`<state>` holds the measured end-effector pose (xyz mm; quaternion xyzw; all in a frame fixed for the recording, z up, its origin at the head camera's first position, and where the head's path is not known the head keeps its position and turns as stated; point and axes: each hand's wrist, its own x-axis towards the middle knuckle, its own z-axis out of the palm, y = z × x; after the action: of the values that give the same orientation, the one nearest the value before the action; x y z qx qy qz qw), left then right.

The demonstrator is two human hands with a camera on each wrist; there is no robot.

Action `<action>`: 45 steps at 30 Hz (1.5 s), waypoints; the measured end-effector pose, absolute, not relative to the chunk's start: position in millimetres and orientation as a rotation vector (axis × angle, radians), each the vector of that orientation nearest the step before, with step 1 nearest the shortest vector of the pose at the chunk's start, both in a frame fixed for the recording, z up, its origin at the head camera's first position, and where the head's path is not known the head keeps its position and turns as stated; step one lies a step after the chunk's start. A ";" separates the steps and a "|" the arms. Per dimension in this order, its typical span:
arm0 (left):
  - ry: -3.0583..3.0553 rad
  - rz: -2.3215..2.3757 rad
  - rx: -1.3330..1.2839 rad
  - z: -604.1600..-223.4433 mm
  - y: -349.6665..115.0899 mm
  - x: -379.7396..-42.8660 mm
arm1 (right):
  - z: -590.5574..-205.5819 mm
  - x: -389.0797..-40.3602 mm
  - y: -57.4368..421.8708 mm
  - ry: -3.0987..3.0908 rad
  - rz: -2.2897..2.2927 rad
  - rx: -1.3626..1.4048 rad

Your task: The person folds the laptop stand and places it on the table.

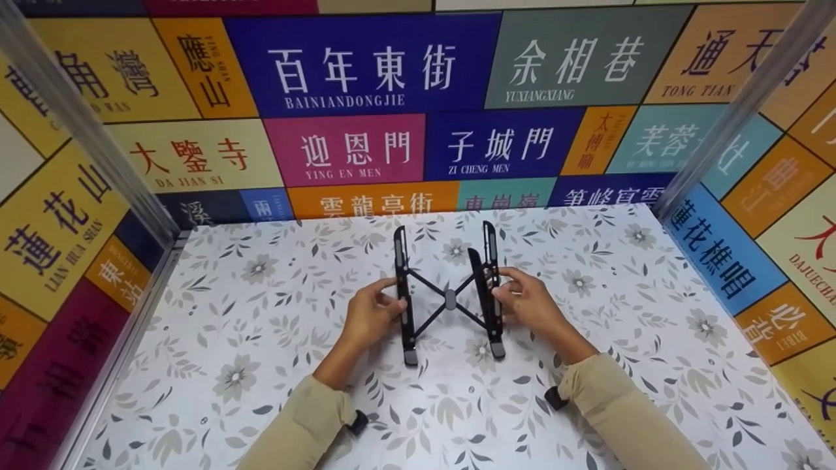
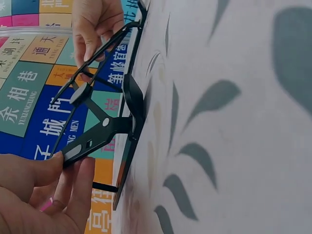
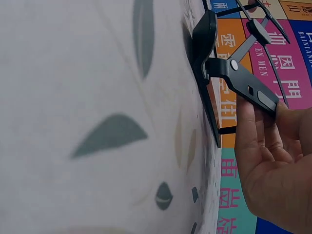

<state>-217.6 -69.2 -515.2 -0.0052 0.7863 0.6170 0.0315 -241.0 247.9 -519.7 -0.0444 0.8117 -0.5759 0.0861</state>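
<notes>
Pinching black stand (image 1: 450, 299), left fingers (image 2: 83, 195), right fingers (image 3: 248, 129), floral tabletop (image 1: 196, 391)

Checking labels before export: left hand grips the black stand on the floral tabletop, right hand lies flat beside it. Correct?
No: the right hand doesn't lie flat; its fingers grip the black stand too, as the right wrist view shows. The left hand does grip it, on the floral tabletop.
</notes>
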 end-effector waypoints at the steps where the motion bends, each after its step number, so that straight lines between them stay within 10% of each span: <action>1: 2.417 1.894 -0.027 -515.9 -69.8 -215.7 | -520.7 -240.7 248.5 2.406 -1.710 -0.136; 45: 2.423 1.933 0.048 -520.6 -42.2 -219.9 | -521.8 -246.1 226.4 2.294 -1.725 -0.199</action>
<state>-219.9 -42.2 -520.6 0.0156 0.7814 0.6235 0.0206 -246.1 226.4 -521.8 -0.0685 0.7903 -0.5944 0.1319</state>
